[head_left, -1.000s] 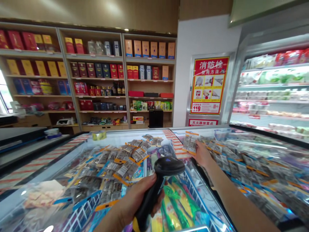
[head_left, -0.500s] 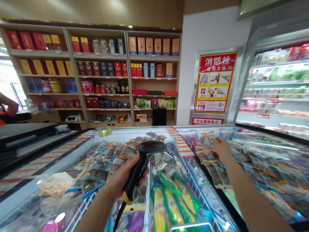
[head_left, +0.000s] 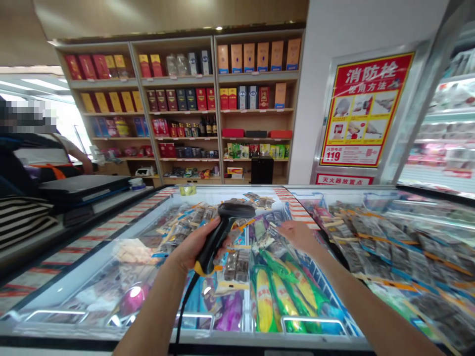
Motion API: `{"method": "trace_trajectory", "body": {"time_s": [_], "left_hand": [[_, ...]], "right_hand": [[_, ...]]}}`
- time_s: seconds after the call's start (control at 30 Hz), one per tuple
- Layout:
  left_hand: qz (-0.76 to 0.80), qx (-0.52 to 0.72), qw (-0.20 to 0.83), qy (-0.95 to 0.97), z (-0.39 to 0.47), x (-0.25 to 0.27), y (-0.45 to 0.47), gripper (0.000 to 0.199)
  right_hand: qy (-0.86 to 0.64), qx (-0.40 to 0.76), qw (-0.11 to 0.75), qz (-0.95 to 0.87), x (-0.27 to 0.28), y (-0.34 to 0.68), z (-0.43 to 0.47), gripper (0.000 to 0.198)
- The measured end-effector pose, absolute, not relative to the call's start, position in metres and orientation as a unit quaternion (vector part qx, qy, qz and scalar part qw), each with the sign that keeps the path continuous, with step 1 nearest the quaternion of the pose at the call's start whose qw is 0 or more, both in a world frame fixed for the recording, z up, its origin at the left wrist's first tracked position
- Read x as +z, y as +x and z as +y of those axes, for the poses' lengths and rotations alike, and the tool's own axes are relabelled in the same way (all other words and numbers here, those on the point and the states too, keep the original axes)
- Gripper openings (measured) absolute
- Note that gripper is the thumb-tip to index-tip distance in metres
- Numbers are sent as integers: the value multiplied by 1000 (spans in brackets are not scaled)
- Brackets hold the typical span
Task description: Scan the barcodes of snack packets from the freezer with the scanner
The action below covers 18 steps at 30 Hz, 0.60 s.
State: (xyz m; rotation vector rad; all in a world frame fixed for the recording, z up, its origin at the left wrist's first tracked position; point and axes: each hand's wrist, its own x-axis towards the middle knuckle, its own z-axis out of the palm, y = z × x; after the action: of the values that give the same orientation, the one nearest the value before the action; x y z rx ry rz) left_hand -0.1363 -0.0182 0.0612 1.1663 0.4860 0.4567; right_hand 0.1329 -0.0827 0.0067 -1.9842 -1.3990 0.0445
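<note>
wooden shelves (head_left: 256, 120) stand behind the chest freezer (head_left: 237, 341) (black scanner (head_left: 216, 240) held above).

Black handheld scanner (head_left: 219, 235), yellow-ended, corded, tilted

Red-and-yellow poster (head_left: 366, 110) — wooden shelves (head_left: 256, 119)

Wooden wall shelves (head_left: 256, 118), white wall (head_left: 319, 29), bright windows (head_left: 72, 118)
</note>
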Motion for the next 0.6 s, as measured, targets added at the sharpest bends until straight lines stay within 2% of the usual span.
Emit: {"method": "trace_trajectory", "body": {"time_s": [0.1, 0.3, 0.47, 0.6], "left_hand": [[202, 203, 794, 536, -18, 56, -150, 43], [206, 204, 803, 520, -10, 49, -157, 45], [221, 208, 796, 524, -6, 47, -159, 42], [228, 207, 792, 527, -9, 47, -157, 39]], "right_hand": [[-748, 82, 297, -588, -3, 85, -77, 46], [-771, 28, 238, -590, -11, 48, -67, 58], [-764, 49, 252, -592, -20, 42, -63, 41], [-737, 132, 343, -568, -15, 66, -67, 15]]}}
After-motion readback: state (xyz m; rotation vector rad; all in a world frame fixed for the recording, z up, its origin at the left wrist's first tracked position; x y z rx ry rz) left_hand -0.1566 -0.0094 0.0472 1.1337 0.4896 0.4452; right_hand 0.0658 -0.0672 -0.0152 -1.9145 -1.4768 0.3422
